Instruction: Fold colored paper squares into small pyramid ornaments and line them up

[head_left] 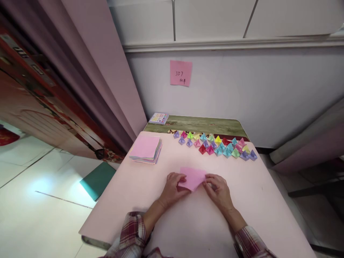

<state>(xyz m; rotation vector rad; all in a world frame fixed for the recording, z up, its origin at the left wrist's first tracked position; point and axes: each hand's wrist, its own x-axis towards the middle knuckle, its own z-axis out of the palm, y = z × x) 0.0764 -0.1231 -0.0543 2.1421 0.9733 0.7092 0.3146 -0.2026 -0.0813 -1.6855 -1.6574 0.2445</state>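
A sheet of pink origami paper [192,177] is held just above the tabletop, between my two hands. Its lower edge comes to a point, so it looks partly folded or curled. My left hand [174,187] pinches the sheet's left side between thumb and fingers. At the right corner, the thumb and fingertips of my right hand [218,188] grip the paper. To the left lies a stack of square coloured paper [145,147] with pink on top. Beyond my hands stand rows of small folded paper pieces [209,149] in many colours.
The table wears a pale pink cover [113,215]; its far end shows green wood grain [204,123]. A printed paper pack [159,118] lies at the far left corner. A pink note [181,73] hangs on the wall. A green box [98,180] stands on the floor at left.
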